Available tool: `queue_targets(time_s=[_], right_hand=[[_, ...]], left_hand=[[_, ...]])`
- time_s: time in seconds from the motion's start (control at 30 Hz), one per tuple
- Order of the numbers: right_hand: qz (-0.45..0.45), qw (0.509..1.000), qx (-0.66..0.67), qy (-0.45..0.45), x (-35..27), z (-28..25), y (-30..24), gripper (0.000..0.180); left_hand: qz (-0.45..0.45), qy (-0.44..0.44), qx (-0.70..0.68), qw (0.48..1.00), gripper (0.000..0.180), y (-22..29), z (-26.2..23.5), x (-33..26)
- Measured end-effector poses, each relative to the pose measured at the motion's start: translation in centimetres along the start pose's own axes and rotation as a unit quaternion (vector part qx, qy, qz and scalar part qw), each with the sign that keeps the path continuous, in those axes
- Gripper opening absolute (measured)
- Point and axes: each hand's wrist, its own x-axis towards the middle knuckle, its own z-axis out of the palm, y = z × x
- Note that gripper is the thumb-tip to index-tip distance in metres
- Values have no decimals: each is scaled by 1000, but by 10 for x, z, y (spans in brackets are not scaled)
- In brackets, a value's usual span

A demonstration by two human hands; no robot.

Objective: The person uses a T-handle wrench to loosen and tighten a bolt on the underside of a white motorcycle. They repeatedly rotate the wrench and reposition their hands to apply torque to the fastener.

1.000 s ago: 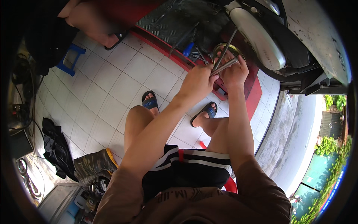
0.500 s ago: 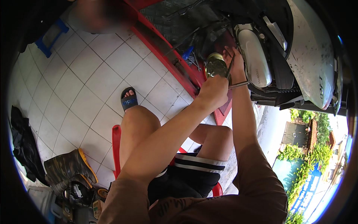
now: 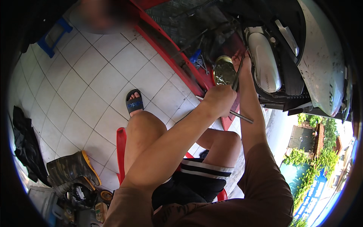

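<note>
My left hand (image 3: pixel 221 99) is closed round the crossbar of a metal T-handle wrench (image 3: pixel 242 116). The bar sticks out on both sides of the fist, slanting down to the right. Its dark shaft runs up and away toward the low part of a motorbike (image 3: pixel 265 64). At the shaft's far part is my right hand (image 3: pixel 243 63), palm up, with fingers curled about it; their exact contact is partly hidden. The wrench tip is lost in the dark beside the motorbike's silver side cover. Just left of my right hand stands a round tin (image 3: pixel 224 72) with small shiny pieces inside.
A red metal frame (image 3: pixel 170 49) edges a dark platform under the motorbike. Spanners (image 3: pixel 204 65) and a blue-handled tool (image 3: pixel 195 56) lie by the tin. Boots (image 3: pixel 72 170) stand lower left on white tiles (image 3: pixel 102 75). Another person and a blue stool (image 3: pixel 53 36) are upper left.
The crossbar has turned in my left hand: its right end pointed slightly up and now slants down. My right hand stays by the shaft. The whole view has shifted slightly.
</note>
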Motion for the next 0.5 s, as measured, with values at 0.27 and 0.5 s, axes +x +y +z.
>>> queue_targets(time_s=[0.27,0.5], right_hand=[[179,972,-144,40,-19,-131,62,26],[200,975,-78,58,-33,-157,75,29]], left_hand=[[2,-161,-49,986,25,15,8,-3],[9,-185,35,982,23,28,34,3]])
